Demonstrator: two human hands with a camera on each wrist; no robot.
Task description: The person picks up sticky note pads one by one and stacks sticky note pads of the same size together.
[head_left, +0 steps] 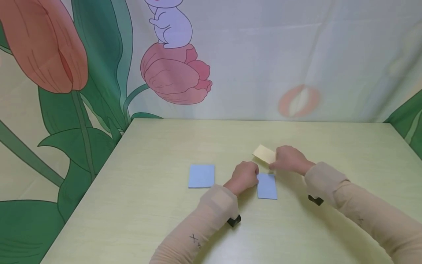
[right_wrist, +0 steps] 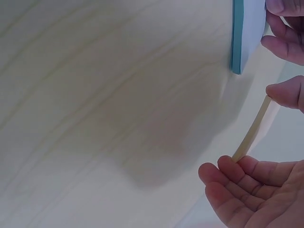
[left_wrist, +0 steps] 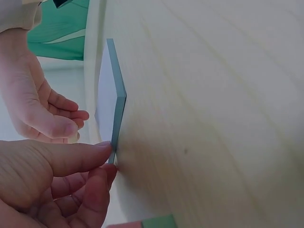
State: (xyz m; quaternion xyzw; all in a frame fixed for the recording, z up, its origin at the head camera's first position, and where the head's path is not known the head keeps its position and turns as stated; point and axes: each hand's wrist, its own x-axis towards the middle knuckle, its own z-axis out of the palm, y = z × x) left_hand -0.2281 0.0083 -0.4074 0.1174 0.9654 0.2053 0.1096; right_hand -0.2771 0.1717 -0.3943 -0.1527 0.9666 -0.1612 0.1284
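Observation:
My left hand (head_left: 244, 176) pinches the edge of a thin blue sticky-note pad (head_left: 267, 186), thumb on one face and fingers on the other. In the left wrist view that pad (left_wrist: 108, 95) is seen nearly edge-on, close to the tabletop. My right hand (head_left: 290, 158) holds a pale yellow sticky-note pad (head_left: 262, 153), tilted above the table just behind the blue one. The right wrist view shows the yellow pad (right_wrist: 251, 130) spanning from thumb to fingers, clear of the surface. A second blue pad (head_left: 201, 176) lies flat, left of my left hand.
The light wooden table (head_left: 148, 154) runs back to a hanging cloth (head_left: 247, 66) printed with tulips and leaves. A red and green patch (left_wrist: 159, 222) shows at the bottom edge of the left wrist view; its kind is unclear.

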